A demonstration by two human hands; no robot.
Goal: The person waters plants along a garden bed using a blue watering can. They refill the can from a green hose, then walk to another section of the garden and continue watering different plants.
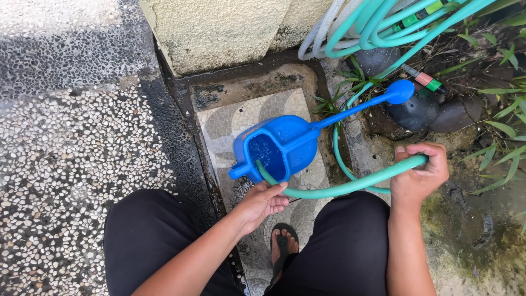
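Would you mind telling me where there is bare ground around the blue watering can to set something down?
The pebbled paving left of the dark drain channel is bare. The tile behind the watering can has a small free strip. To the right it is crowded: green hose, hose coils, dark stones, plants, with both hands gripping the hose.

Blue can; teal-green hose; black trousers and black sandal; speckled black-and-white pebble floor; grey-and-cream tile with curved arcs.
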